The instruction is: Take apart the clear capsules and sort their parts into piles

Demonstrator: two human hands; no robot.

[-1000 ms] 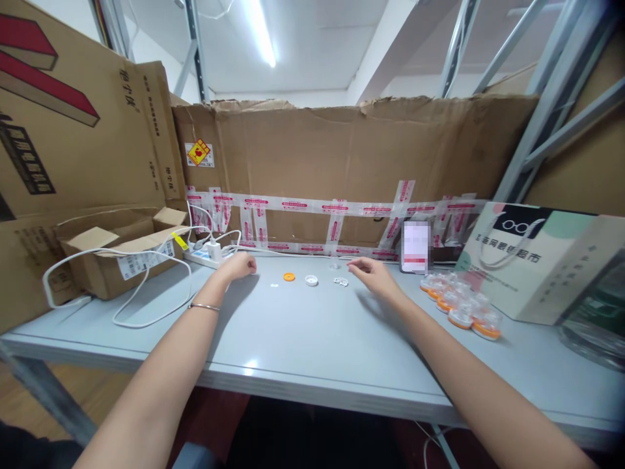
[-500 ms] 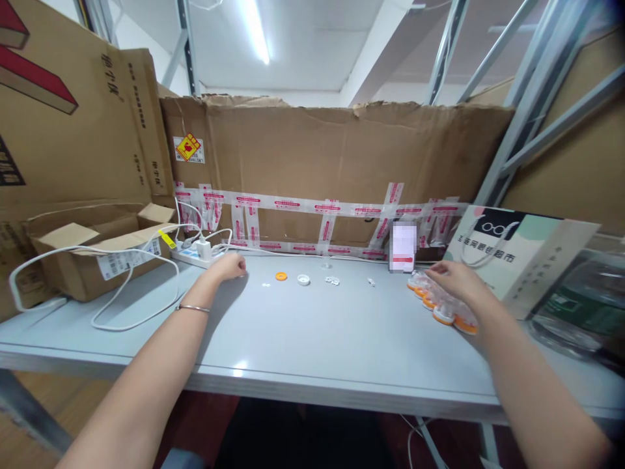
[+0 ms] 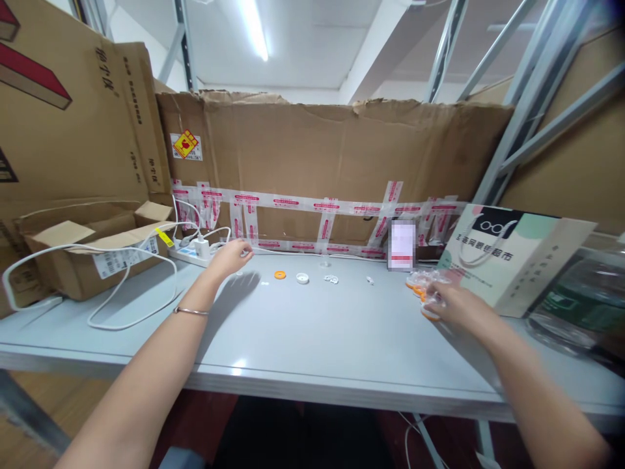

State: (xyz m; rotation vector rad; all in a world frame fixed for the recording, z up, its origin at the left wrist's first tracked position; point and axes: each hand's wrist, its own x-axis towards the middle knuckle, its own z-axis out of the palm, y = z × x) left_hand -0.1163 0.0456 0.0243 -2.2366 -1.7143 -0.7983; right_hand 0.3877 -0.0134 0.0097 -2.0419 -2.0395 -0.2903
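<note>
My right hand [image 3: 454,306] lies over the near end of a cluster of small clear capsules with orange bases [image 3: 420,281] at the right of the grey table [image 3: 312,339], its fingers curled round one of them. My left hand [image 3: 229,255] hovers a little above the table near the white power strip [image 3: 190,253], fingers loosely spread, holding nothing. Between the hands lie an orange ring [image 3: 280,275], a white cap [image 3: 303,279], small clear parts [image 3: 331,279] and a tiny clear piece [image 3: 371,281].
A taped cardboard wall [image 3: 336,169] closes the back. An open carton [image 3: 88,251] and looping white cables [image 3: 127,306] fill the left. A phone [image 3: 402,245] stands against the wall, with a paper bag [image 3: 512,257] and a dark bag [image 3: 581,306] at the right.
My right hand moved from the table's middle rightwards to the orange-based capsules and has closed on one. My left hand lifted slightly and opened its fingers.
</note>
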